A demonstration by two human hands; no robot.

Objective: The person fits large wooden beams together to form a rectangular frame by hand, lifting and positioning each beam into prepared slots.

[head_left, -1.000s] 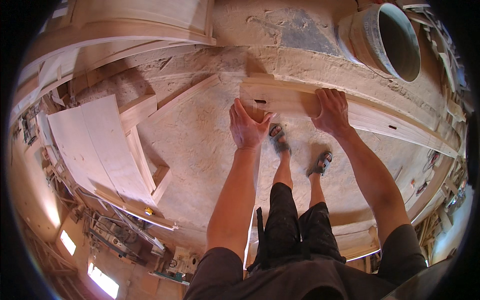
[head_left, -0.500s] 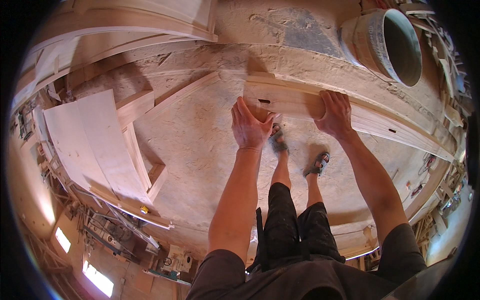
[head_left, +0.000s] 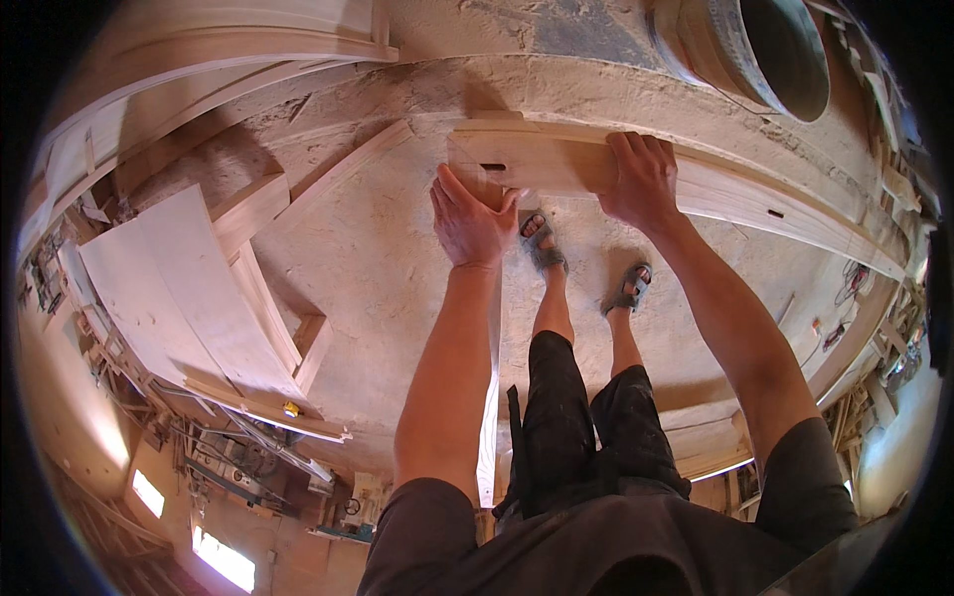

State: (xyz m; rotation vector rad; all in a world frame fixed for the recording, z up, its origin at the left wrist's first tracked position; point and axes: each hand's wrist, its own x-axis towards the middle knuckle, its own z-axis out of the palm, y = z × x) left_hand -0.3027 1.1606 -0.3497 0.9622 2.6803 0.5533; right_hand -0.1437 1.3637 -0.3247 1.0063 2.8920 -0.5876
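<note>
A long pale wooden board [head_left: 566, 164] runs from the middle of the view out to the right, with a small dark slot [head_left: 492, 167] near its left end and another slot [head_left: 775, 213] farther along. My left hand [head_left: 471, 221] is closed about the board's left end, thumb on the right side and fingers on the left. My right hand [head_left: 641, 182] wraps over the top edge, a short way right of the first slot. Below my left hand, a narrow pale wooden strip [head_left: 489, 447] shows beside my forearm; whether it joins the board is hidden.
At the far right lies a large bucket [head_left: 696, 45], its mouth turned right. A wooden panel on a frame [head_left: 164, 283] stands at left, with a loose wooden bar [head_left: 343, 174] beyond it. Larger panels [head_left: 229, 50] are at far left. My sandalled feet [head_left: 542, 243] are behind the board.
The view has shifted, so board, hands and bucket sit higher and farther left. The pale strip beside my left forearm now shows more. Both hands keep their hold.
</note>
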